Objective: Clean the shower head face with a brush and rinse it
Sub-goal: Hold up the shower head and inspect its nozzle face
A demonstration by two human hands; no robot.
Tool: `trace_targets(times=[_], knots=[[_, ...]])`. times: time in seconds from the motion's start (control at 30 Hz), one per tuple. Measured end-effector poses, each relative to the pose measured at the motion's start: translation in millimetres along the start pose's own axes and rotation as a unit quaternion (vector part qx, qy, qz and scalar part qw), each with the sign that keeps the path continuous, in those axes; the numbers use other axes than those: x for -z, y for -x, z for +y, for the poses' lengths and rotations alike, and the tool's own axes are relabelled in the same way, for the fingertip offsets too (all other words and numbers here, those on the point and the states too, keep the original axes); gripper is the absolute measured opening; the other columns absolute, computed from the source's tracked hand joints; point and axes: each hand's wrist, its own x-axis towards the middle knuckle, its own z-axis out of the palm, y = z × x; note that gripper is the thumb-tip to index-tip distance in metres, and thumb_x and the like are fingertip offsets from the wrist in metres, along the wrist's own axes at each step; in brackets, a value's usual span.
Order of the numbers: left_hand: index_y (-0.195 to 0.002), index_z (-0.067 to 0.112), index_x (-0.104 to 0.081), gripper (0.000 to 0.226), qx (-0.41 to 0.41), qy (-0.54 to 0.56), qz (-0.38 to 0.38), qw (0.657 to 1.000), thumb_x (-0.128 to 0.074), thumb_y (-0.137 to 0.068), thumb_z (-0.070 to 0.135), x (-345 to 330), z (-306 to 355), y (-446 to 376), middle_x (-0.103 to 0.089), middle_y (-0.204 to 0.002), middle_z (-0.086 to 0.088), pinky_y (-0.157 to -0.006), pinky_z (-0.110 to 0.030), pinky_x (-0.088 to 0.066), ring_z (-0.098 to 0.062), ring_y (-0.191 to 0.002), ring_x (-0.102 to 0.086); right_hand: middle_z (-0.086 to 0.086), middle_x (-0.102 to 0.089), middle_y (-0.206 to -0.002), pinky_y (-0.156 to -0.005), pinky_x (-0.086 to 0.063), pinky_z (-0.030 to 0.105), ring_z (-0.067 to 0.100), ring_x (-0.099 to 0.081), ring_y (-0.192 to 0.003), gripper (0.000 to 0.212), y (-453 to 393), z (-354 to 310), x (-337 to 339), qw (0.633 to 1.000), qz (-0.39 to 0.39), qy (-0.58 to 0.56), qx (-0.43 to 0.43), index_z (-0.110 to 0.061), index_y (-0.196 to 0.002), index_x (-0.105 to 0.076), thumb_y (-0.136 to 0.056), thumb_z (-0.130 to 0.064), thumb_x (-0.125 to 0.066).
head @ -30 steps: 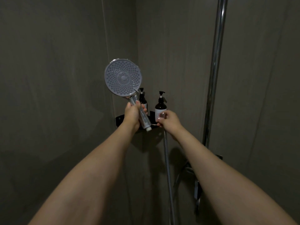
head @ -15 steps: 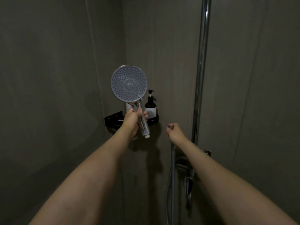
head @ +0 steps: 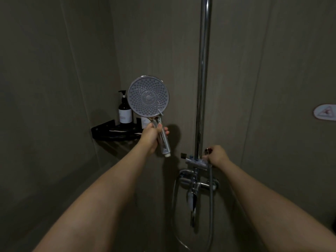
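The round grey shower head (head: 148, 97) is held upright with its nozzle face turned toward me. My left hand (head: 151, 137) is closed around its clear handle (head: 164, 142). A thin pale stem (head: 160, 113) lies along the neck beside the handle; I cannot tell what it is. My right hand (head: 217, 155) is lower right, fingers closed on a small knob (head: 208, 150) of the fitting on the chrome riser pipe (head: 202, 70). The hose (head: 211, 206) hangs down from that fitting. No water is running.
The mixer tap (head: 198, 184) sits below the fitting. A black corner shelf (head: 109, 131) at the left holds a dark pump bottle (head: 125, 110); a second bottle is mostly hidden behind the shower head. An oval warning sticker (head: 325, 112) is on the right wall.
My right hand has left the hose and moved right and down to the knob on the riser fitting. The view has swung right, and my left hand still holds the shower head.
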Motion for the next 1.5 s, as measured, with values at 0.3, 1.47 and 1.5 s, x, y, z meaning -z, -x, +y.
trace_targets(times=[0.3,1.47,1.5], knots=[[-0.134,-0.003,-0.037,0.036,0.015,-0.041,0.02,0.999,-0.036,-0.1,0.008,1,-14,-23,-0.053,-0.08,-0.007,-0.077,-0.029,-0.047,-0.017,-0.074,-0.055,0.018,-0.066,-0.114,-0.094,-0.047,0.035,0.031,-0.061,-0.107,0.034,-27,25,0,0.997,0.064,-0.038,-0.015,-0.001,-0.117,-0.063,-0.083,0.002,-0.063],[-0.135,-0.001,-0.038,0.038,0.029,-0.026,0.092,0.995,-0.038,-0.098,0.005,0,-39,-34,-0.051,-0.079,-0.009,-0.071,-0.028,-0.047,-0.018,-0.07,-0.052,0.021,-0.066,-0.109,-0.074,-0.045,0.028,0.027,-0.063,-0.095,0.027,-41,44,-6,0.99,-0.045,0.133,-0.004,0.004,-0.105,-0.065,-0.093,-0.017,-0.054],[-0.135,-0.001,-0.038,0.038,0.031,-0.027,0.091,0.995,-0.038,-0.098,0.005,-1,-41,-33,-0.051,-0.078,-0.009,-0.071,-0.028,-0.047,-0.018,-0.069,-0.052,0.021,-0.066,-0.109,-0.072,-0.044,0.026,0.027,-0.063,-0.095,0.027,-40,42,-7,0.988,-0.051,0.148,0.004,0.004,-0.105,-0.064,-0.093,-0.017,-0.053]])
